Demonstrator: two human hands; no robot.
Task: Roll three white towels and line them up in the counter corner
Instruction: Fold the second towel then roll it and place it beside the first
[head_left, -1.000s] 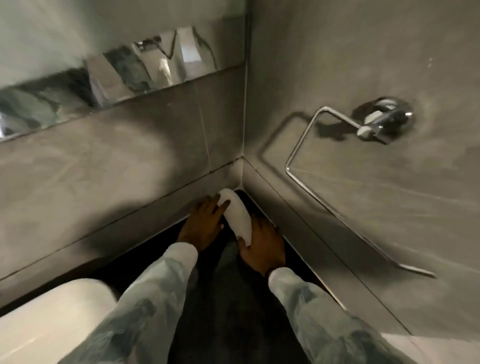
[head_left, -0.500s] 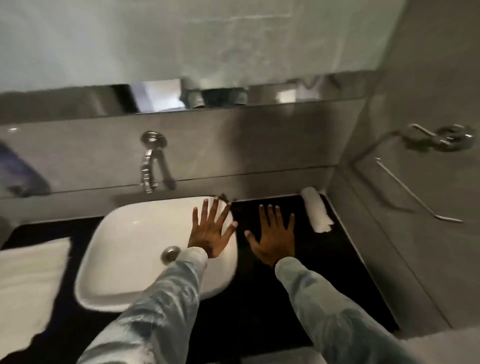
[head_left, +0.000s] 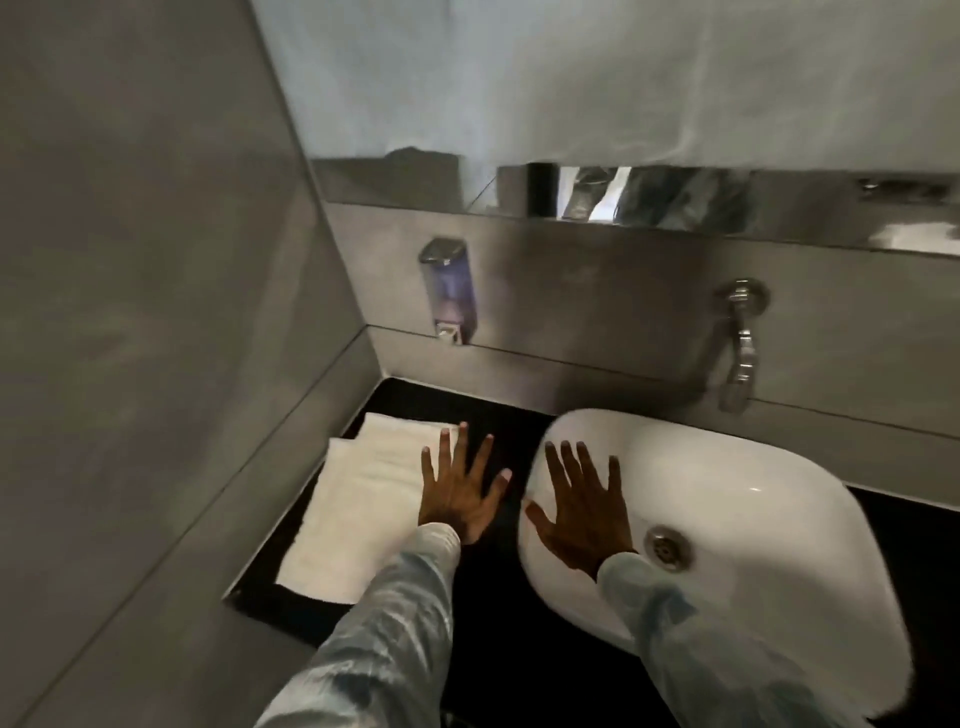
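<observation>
Currently, item 1: flat white towels (head_left: 358, 499), stacked (looks like 2 layers, upper one offset toward the back), on black tabletop (head_left: 498, 597) at its left end, against left wall (head_left: 130, 312); long axis runs near-to-far, roughly parallel w/ that wall. Item 2: left hand (head_left: 457, 493), grip spread wide, holding nothing, palm down, fingertips (head_left: 445, 434) overlapping the stack's right edge near its far corner; contact vs. hover can't be told. Item 3: right hand (head_left: 582, 514), grip also splayed, empty, over near-left rim of white sink (head_left: 753, 519), well apart from towels. Key relation: towels lie directly left of left hand, so left hand is the nearer; right hand must cross the gap betw. sink & stack. Fixtures: soap dispenser (head_left: 449, 291) & tap (head_left: 740, 343) on back wall; mirror strip above. Judged step: reaching for next towel to roll; no rolled towel in view, so progress can't be judged.
</observation>
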